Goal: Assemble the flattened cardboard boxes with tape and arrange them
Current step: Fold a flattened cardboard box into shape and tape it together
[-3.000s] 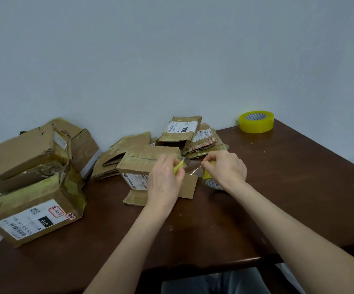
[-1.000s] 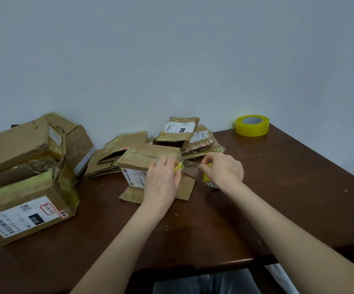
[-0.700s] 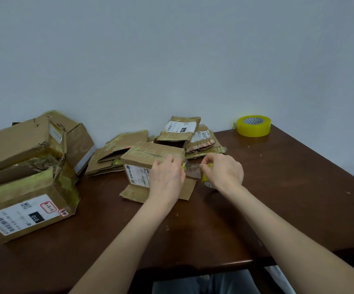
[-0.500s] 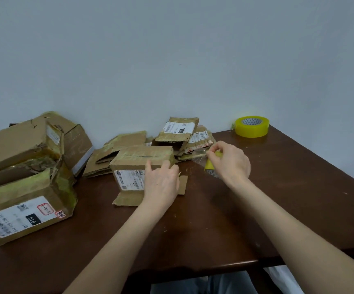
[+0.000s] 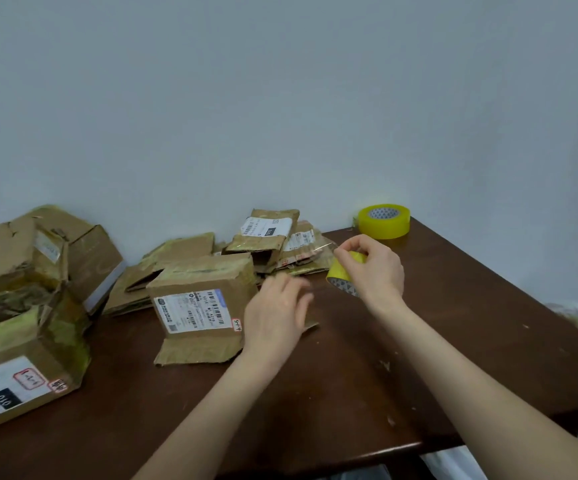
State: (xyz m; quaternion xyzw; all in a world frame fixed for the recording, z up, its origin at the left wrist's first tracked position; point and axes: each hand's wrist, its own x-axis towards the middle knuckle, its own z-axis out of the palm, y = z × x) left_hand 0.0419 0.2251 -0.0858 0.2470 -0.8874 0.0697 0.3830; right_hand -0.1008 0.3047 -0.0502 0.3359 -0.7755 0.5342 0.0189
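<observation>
A person taping a box (image 5: 201, 292) near the middle of the table (image 5: 471, 341) is between strips: the job in hand looks like drawing fresh tape for the next seam, with one flap lying open on the table at the box's near side. The right hand (image 5: 374, 268) is raised just off the box's right end, its fingers (image 5: 356, 242) curled round the roll (image 5: 341, 273), thumb and forefinger pinched at the top where a clear strip (image 5: 320, 247) seems to lift away. The left hand (image 5: 277, 315), blurred, hovers beside the box's right end with fingers loosely spread and grasping nothing. The next move likely calls for that hand to take the free end and bring it to the box while the right pays out tape. Flat boxes (image 5: 270, 237) wait along the far edge, built boxes (image 5: 21, 323) sit at the left edge, and a spare roll (image 5: 384, 221) rests at the far right corner.
</observation>
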